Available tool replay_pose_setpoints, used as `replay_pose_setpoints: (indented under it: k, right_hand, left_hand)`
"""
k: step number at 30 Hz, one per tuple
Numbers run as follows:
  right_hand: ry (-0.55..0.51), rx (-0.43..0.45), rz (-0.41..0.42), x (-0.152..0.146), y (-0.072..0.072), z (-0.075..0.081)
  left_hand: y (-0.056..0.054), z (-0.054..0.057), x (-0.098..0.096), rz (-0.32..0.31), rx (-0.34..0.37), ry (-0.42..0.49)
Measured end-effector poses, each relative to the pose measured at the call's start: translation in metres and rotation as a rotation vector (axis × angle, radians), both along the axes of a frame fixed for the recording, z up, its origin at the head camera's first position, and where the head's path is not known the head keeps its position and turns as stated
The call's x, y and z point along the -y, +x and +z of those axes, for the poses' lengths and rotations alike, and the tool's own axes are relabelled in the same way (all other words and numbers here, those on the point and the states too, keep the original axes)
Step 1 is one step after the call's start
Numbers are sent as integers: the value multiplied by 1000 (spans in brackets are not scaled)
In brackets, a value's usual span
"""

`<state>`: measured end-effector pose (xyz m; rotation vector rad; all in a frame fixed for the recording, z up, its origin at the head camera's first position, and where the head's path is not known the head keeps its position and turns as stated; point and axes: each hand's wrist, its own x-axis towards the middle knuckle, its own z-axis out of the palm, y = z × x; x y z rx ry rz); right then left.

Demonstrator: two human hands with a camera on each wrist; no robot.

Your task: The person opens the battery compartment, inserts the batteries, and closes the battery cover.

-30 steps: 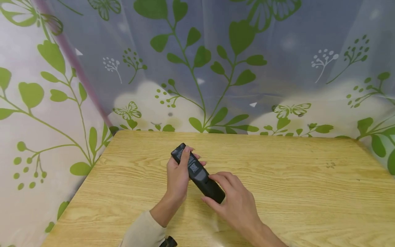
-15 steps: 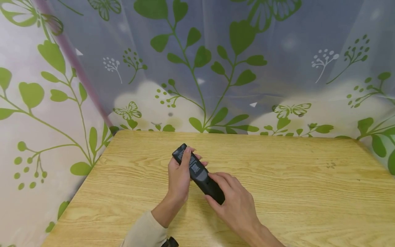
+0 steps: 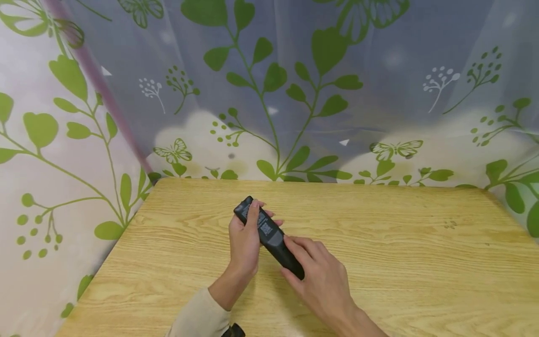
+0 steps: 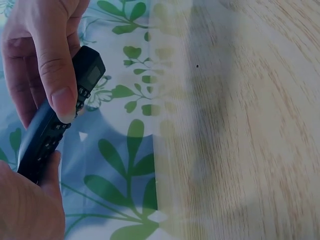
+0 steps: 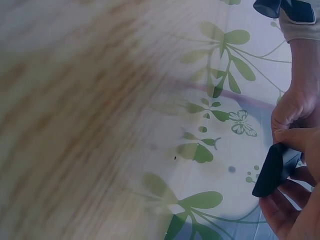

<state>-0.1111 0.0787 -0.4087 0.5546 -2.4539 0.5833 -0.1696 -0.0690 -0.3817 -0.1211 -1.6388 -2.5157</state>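
A black remote control (image 3: 266,230) is held slantwise over the table, its back with printed labels and a square code facing up in the head view. My left hand (image 3: 244,243) grips its far end, thumb laid along the labelled back. At the near end, my right hand (image 3: 324,278) pinches the sides between thumb and fingers, covering part of the smooth lower back. The left wrist view shows the button side of the remote control (image 4: 44,137), with the right thumb over some buttons. In the right wrist view, only a dark end of the remote control (image 5: 270,172) shows.
Beneath both hands lies a wood-grain table (image 3: 400,262). A curtain (image 3: 294,93) printed with green leaves and butterflies hangs behind and to the left of it. The left forearm wears a beige sleeve (image 3: 198,313), with a black strap (image 3: 235,330) at the wrist.
A small dark notch on the remote control's back beside my right fingertips no longer shows. My right hand has shifted only slightly; the left grip looks the same.
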Motion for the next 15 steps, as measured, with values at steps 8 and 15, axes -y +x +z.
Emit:
replay_pose_setpoints:
  k: [8, 15]
  right_hand:
    - [-1, 14, -12, -3, 2, 1]
    - [-38, 46, -19, -5, 3, 3]
  left_hand:
    - [-1, -1, -1, -21, 47, -10]
    - [0, 0, -1, -44, 53, -20]
